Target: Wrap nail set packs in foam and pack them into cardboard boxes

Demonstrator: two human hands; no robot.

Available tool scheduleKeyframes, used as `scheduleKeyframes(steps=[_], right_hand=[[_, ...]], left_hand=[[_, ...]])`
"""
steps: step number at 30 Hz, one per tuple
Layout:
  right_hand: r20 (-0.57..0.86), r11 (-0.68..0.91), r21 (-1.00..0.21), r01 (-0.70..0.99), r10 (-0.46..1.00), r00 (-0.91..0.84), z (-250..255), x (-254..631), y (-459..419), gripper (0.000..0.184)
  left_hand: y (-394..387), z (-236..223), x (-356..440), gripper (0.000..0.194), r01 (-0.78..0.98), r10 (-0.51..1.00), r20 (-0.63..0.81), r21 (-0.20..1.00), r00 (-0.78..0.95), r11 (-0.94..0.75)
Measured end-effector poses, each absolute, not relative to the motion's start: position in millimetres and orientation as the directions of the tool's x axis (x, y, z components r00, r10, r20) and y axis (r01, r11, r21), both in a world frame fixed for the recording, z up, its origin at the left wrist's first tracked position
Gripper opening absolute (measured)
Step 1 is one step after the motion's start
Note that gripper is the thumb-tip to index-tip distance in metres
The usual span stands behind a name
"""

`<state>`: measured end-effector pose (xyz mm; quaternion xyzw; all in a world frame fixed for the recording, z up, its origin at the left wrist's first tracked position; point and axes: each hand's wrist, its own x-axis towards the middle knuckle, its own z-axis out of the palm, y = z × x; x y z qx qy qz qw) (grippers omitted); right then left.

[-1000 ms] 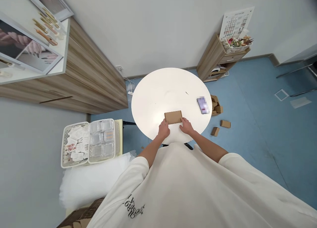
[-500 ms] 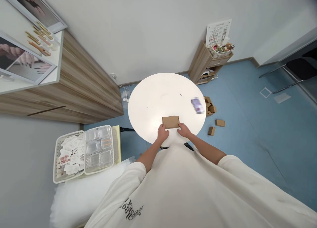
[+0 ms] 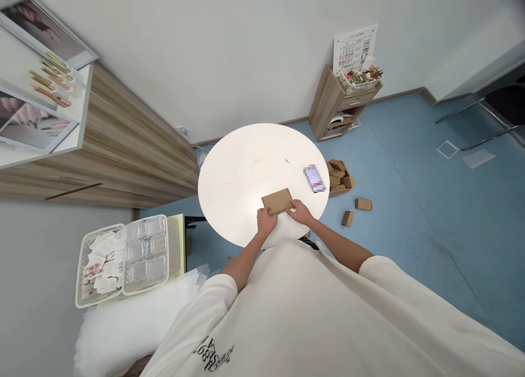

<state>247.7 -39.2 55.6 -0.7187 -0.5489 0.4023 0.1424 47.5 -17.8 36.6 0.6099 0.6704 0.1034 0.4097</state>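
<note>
A flat brown cardboard box (image 3: 278, 201) lies near the front edge of a round white table (image 3: 246, 175). My left hand (image 3: 266, 221) grips its near left corner with curled fingers. My right hand (image 3: 301, 212) holds its near right edge, fingers closed on it. The box is turned slightly, its right end further from me. A blurred purple item (image 3: 314, 178) lies on the table to the right of the box.
An open carton of small brown boxes (image 3: 338, 176) sits on the blue floor right of the table, with two loose boxes (image 3: 355, 210) nearby. A white basket with clear trays and cards (image 3: 125, 259) stands at my left. A wooden cabinet (image 3: 123, 147) lines the left wall.
The box has been turned a little counter-clockwise between my hands and shifted left in view. The camera has swung, so the room has slid leftward.
</note>
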Motion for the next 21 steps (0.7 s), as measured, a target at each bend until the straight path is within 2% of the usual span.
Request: scheduleKeyframes(steps=[8,13,17,21], right_hand=[[-0.287,-0.28,-0.644,0.713,0.951,0.114,77.8,336.4,-21.1,0.064],[-0.232,-0.322,-0.653,0.685,0.947,0.224,89.9,401.7,-27.4,0.068],[-0.204,-0.368,-0.714,0.596,0.923,0.326,92.3,457.7,-41.0,0.071],[-0.188,-0.407,-0.744,0.529,0.888,0.42,91.9,515.0,-49.3,0.072]], left_hand=[[-1.4,59.2,140.6,0.04,0.694,0.951,-0.303,0.699,0.067,0.174],[8.1,74.9,213.3,0.039,0.679,0.961,-0.227,0.731,0.159,0.061],[12.6,80.2,276.0,0.039,0.635,0.96,-0.127,0.77,0.249,-0.063],[22.2,79.1,340.4,0.04,0.588,0.936,-0.085,0.796,0.343,-0.143]])
